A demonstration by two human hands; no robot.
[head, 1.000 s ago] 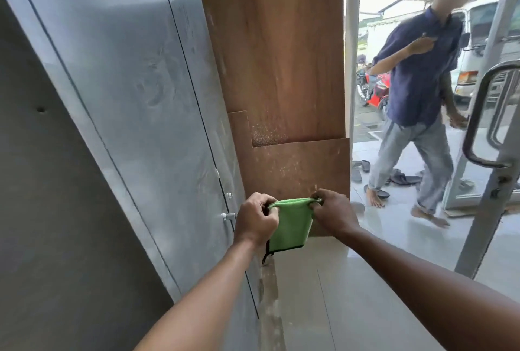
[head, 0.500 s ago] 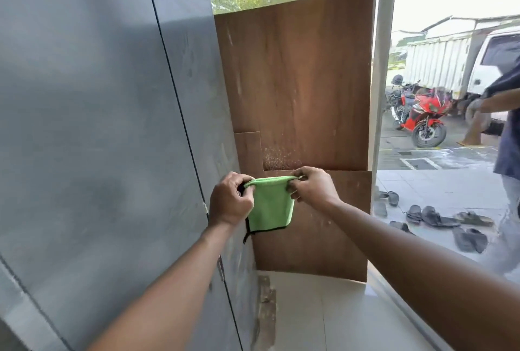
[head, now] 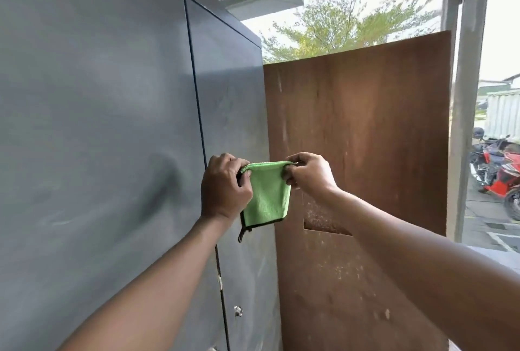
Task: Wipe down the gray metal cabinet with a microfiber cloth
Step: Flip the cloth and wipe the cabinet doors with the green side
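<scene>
Both the left hand (head: pixel 225 187) and right hand (head: pixel 309 173) pinch the folded green cloth (head: pixel 267 196) taut beside the gray cabinet (head: pixel 112 125); wiping looks not yet begun, pressing it flat comes next.

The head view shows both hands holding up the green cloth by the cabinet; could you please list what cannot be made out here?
- Green cloth: its top corners are buried under the fingers of the left hand and right hand.
- Gray cabinet: its base is cut off by the bottom edge, and the left forearm covers part of the door seam.
- Brown board: its lower right is hidden by the right forearm.
- Motorcycles: cut by the right edge.
</scene>
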